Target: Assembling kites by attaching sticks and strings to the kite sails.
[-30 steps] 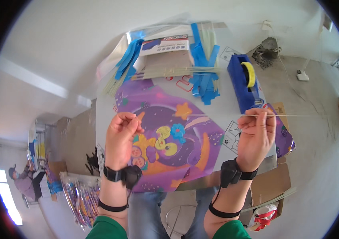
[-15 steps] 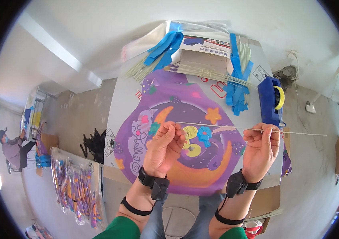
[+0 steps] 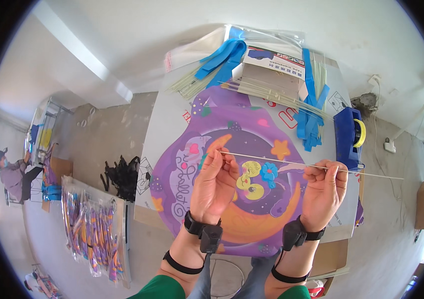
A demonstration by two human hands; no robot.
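Observation:
A thin, pale rod (image 3: 272, 160) stretches between my two hands above a purple printed sheet (image 3: 169, 182). My left hand (image 3: 215, 187) pinches the rod's left end between thumb and fingertips, its palm turned up. Farther along, my right hand (image 3: 326, 192) is closed on the rod, and the rod's free end sticks out to the right past it, a little lower than the left end. The sheet lies flat on the table, showing an orange moon, a star, blue flowers and yellow shapes; my hands and wrists cover parts of it.
A small carton (image 3: 272, 74), bundles of pale rods (image 3: 267, 94) and blue strips (image 3: 309, 124) lie at the table's far side. A blue tape dispenser (image 3: 346, 137) stands right. Bagged colourful items (image 3: 90, 229) sit at left; beyond, another person (image 3: 17, 174) sits working.
The view has shifted, so the table appears farther right. Against the sheet, my right hand and the rod's free end have moved left, and the rod slopes down more to the right.

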